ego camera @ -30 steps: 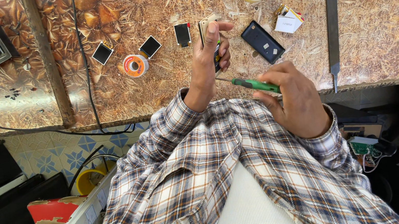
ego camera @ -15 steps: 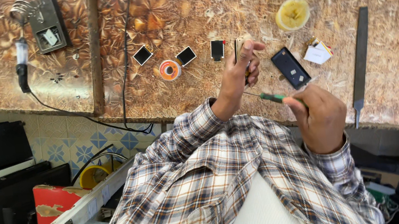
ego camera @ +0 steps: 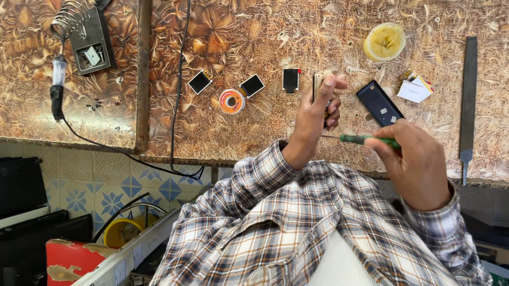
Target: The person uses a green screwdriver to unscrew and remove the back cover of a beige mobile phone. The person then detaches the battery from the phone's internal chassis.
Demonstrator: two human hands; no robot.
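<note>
Over worktop (ego camera: 237, 7), green screwdriver (ego camera: 365, 140) level, tip leftward

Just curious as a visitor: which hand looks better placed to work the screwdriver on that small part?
The right hand, probably: its grip already holds the green-handled screwdriver, tip aimed at the small part that the left hand holds.

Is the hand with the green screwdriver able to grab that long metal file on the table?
Probably yes, but not freely. The right hand is closest to the file, with bare table between them, but it is already holding the screwdriver, so it would likely need to put that down.
</note>
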